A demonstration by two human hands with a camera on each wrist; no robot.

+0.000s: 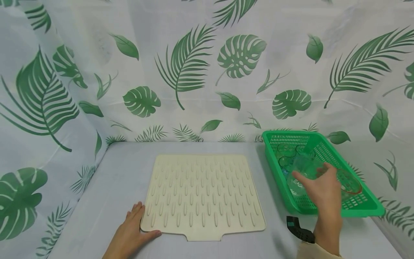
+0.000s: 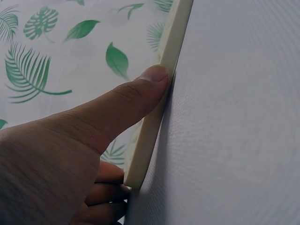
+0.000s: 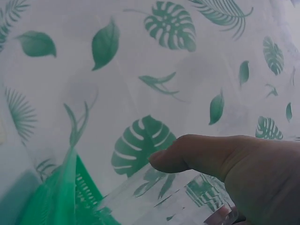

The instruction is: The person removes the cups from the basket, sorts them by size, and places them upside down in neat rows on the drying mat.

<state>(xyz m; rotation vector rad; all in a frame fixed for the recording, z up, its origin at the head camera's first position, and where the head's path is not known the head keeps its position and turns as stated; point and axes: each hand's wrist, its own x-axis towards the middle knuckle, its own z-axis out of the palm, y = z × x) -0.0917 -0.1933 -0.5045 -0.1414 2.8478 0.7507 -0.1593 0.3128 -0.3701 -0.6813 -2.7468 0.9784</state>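
My right hand (image 1: 325, 189) reaches over the green plastic basket (image 1: 280, 187) and grips a clear drinking glass (image 1: 304, 164), thumb on one side, fingers on the other. In the right wrist view the thumb lies along the wall of this clear glass (image 3: 152, 192), its lower part cut off by the frame. Several other glasses (image 1: 286, 150) are in the basket, and one with an orange-red rim (image 1: 360, 187) lies at its right. Around the near left corner of a cream ridged drying board (image 1: 204, 235), my left hand (image 1: 129, 230) rests with thumb against the front edge (image 2: 157, 110) and fingers by the left side.
The board lies flat on a pale grey cloth-covered table (image 1: 97, 201), left of the basket. White curtains (image 1: 194, 118) printed with green leaves enclose the back and sides. A black wrist strap (image 1: 300, 232) shows on the right forearm, near the basket's front edge.
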